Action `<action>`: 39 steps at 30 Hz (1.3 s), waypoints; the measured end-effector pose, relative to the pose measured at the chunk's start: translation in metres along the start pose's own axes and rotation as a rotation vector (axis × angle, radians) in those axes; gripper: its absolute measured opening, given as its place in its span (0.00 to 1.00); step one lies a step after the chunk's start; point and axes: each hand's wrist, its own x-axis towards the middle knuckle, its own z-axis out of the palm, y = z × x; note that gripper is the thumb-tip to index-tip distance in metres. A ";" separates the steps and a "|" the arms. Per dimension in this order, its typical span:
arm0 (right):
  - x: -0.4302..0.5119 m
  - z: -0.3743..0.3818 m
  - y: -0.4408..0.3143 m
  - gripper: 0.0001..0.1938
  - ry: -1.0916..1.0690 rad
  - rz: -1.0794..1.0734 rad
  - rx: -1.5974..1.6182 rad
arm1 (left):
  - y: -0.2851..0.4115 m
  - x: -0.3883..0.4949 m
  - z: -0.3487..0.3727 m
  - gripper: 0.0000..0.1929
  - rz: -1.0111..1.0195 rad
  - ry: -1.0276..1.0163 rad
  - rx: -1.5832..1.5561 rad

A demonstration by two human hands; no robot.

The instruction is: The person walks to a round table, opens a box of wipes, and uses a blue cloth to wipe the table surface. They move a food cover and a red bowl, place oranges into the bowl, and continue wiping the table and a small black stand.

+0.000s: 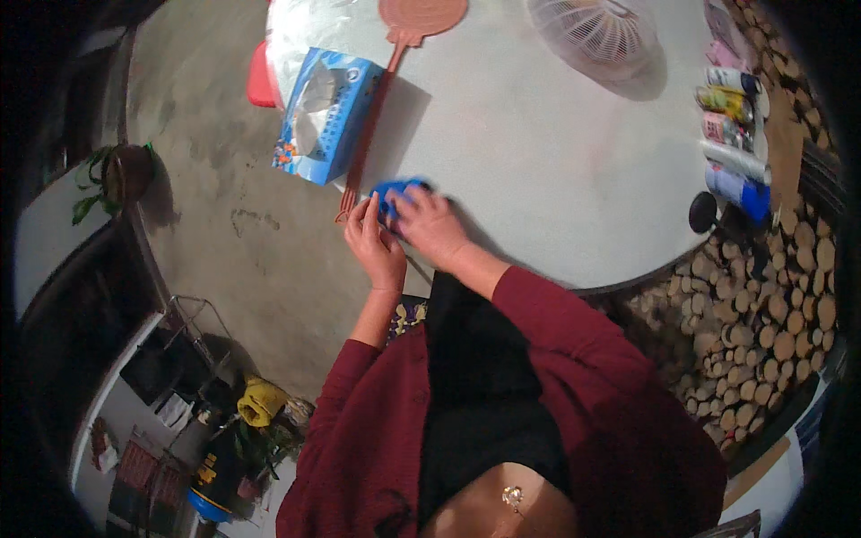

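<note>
A small blue object with dark parts [398,195] is at the near left edge of the white round table [525,168]; blur and fingers hide its exact kind. My right hand [434,225] covers its right side, fingers curled over it. From the left, my left hand [377,249] holds it between the fingers. Just beyond my hands stands a blue cardboard box with a clear window [329,118]. Beside the box lies a reddish-brown plastic fly swatter [422,15], its handle reaching toward my left hand.
A translucent slotted plastic basket or cover [599,40] rests at the table's far side. Several cans and bottles [730,138] line the right edge, near a round black object [703,212]. A red stool or chair part [261,77] shows at left. Stacked firewood [760,323] is at right.
</note>
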 end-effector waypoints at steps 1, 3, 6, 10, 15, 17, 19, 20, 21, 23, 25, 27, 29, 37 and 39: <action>-0.004 0.005 -0.012 0.19 -0.012 0.183 0.289 | 0.005 0.000 0.004 0.33 0.034 0.009 -0.014; -0.029 -0.014 -0.003 0.19 -0.078 0.079 0.282 | 0.014 -0.005 0.013 0.32 0.098 0.032 -0.044; -0.077 -0.057 0.084 0.18 0.267 0.125 0.292 | 0.045 -0.007 0.021 0.32 0.113 -0.033 -0.063; -0.172 -0.133 0.248 0.28 0.459 0.579 0.021 | 0.073 -0.024 0.038 0.32 0.131 -0.160 -0.149; -0.216 -0.100 0.266 0.31 0.568 0.648 -0.154 | 0.092 -0.053 0.063 0.31 0.218 -0.283 -0.190; -0.202 -0.037 0.213 0.17 0.544 0.604 0.060 | 0.105 -0.063 0.070 0.31 0.226 -0.327 -0.170; -0.188 -0.023 0.128 0.15 0.500 0.439 0.017 | 0.118 -0.067 0.078 0.31 0.237 -0.356 -0.143; -0.194 -0.031 0.103 0.16 0.382 0.331 0.111 | 0.120 -0.070 0.083 0.31 0.222 -0.381 -0.155; -0.200 -0.037 0.096 0.17 0.265 0.224 0.197 | 0.125 -0.067 0.090 0.32 0.212 -0.406 -0.172; -0.223 -0.046 0.112 0.18 0.385 0.300 0.225 | 0.135 -0.063 0.103 0.32 0.232 -0.461 -0.114; -0.259 -0.048 0.147 0.20 0.460 0.526 0.304 | 0.148 -0.062 0.113 0.32 0.284 -0.524 0.033; -0.306 -0.088 0.206 0.21 0.599 0.617 0.101 | 0.157 -0.059 0.116 0.32 0.279 -0.651 0.192; -0.361 -0.115 0.252 0.27 0.603 0.793 0.041 | 0.164 -0.062 0.121 0.33 0.353 -0.695 0.342; -0.293 -0.039 0.136 0.20 0.344 0.525 0.327 | 0.154 -0.060 0.130 0.36 0.359 -0.777 0.484; -0.275 -0.043 0.151 0.21 0.405 0.476 0.374 | 0.167 -0.051 0.125 0.37 0.337 -0.848 0.509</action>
